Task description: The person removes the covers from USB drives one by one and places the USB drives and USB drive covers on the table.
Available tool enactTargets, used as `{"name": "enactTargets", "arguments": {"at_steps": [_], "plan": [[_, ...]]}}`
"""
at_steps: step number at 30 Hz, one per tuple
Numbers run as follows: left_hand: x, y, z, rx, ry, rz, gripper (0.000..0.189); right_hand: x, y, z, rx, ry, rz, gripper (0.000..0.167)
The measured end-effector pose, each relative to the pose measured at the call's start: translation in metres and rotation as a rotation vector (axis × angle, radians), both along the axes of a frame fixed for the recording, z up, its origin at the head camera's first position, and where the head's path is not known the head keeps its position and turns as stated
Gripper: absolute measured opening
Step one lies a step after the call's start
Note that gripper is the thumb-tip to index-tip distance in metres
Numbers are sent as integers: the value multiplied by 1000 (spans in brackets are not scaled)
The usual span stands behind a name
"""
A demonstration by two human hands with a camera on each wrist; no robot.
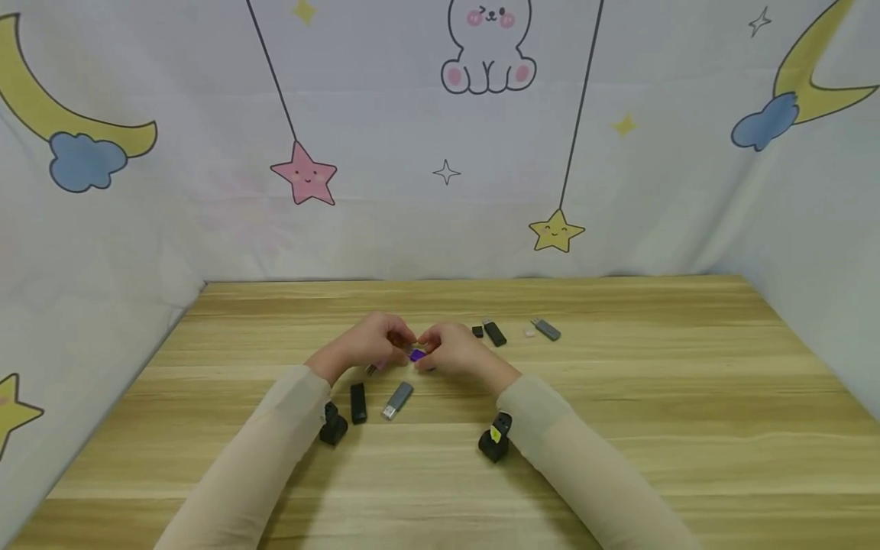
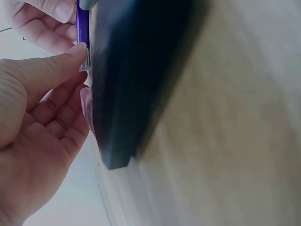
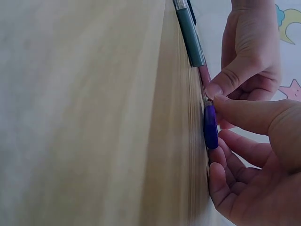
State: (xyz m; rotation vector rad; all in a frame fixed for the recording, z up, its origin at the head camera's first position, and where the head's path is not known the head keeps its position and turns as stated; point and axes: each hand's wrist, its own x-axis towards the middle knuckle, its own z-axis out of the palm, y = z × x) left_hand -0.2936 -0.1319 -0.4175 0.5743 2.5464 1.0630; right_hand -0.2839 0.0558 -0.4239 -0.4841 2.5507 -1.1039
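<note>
A purple USB stick point(image 1: 417, 355) is between the two hands, low over the wooden table. My left hand point(image 1: 374, 340) pinches its pale plug end between thumb and fingers; whether that end is bare metal or a clear cap, I cannot tell. From the other side my right hand point(image 1: 454, 350) pinches the purple body point(image 3: 210, 127) with thumb and curled fingers. A pink USB stick point(image 2: 86, 106) lies just under the left hand, mostly covered by it. Nearer the person are a black USB stick point(image 1: 358, 403) and a grey one point(image 1: 397, 401).
Beyond the right hand lie a black USB stick point(image 1: 494, 333) with a small black cap point(image 1: 477, 331), and a grey USB stick point(image 1: 546, 330) beside a small whitish cap point(image 1: 529, 333). A printed cloth point(image 1: 412, 244) hangs behind the table point(image 1: 653, 412) and along its sides.
</note>
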Motion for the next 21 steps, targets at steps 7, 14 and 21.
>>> {"name": "enactTargets", "arguments": {"at_steps": [7,14,21], "plan": [[0,1,0,-9,-11,-1,29,0,-2,0,28,12,-1,31],[-1,3,-2,-28,-31,6,24,-2,-2,-3,77,43,22,25],[-1,6,1,-71,-26,-13,19,-3,-2,-3,70,37,33,22]]}}
